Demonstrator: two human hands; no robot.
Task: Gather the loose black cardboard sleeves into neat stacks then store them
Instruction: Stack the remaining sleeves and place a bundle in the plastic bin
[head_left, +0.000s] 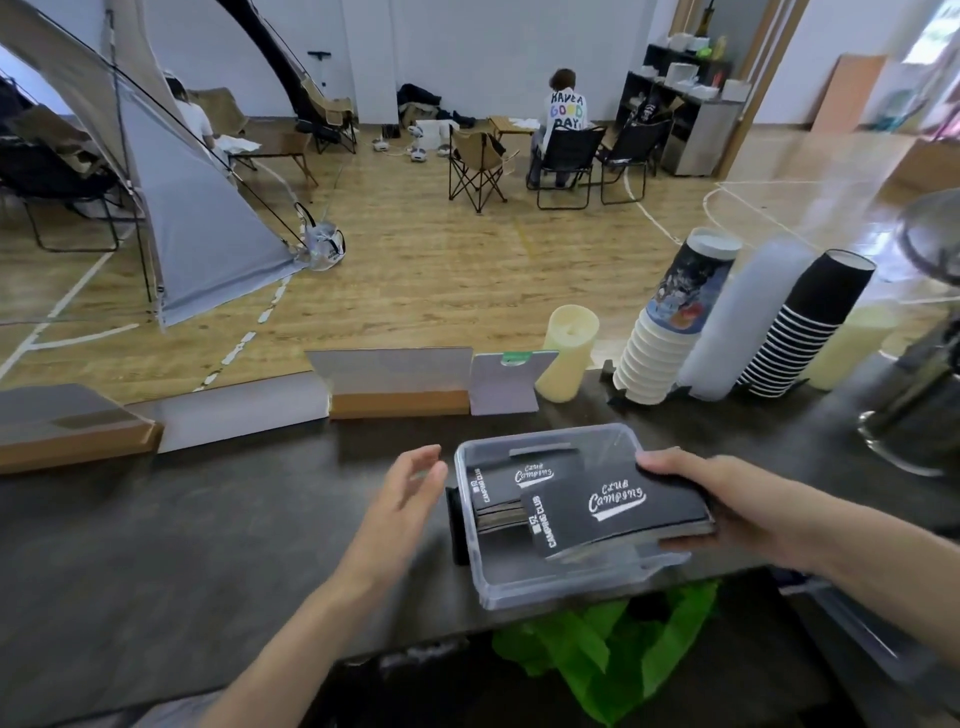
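Black cardboard sleeve stack (613, 519) clamped in right hand (727, 499), fingers curled round its end; clear plastic bin (543, 595) under fingers. Left hand (410, 488) open, empty. Light, stiff, likely slippery: squeeze the flat faces.

A camping-themed café counter (260, 519) inside a gym hall. Paper cup stacks (810, 332) line its far edge. Beyond stand a tent (197, 234) and folding camp chairs (475, 166) on court-lined wooden floor (441, 270).

There were two hands, the left hand (410, 488) and the right hand (727, 499), and one clear plastic box (545, 592). The black sleeves made two stacks, the boxed stack (524, 480) and the held stack (618, 512). Three cup stacks stood behind: printed cups (670, 332), white cups (743, 322) and black cups (810, 327). Two pale cylinders were there, the left cylinder (569, 353) and the right cylinder (857, 343).
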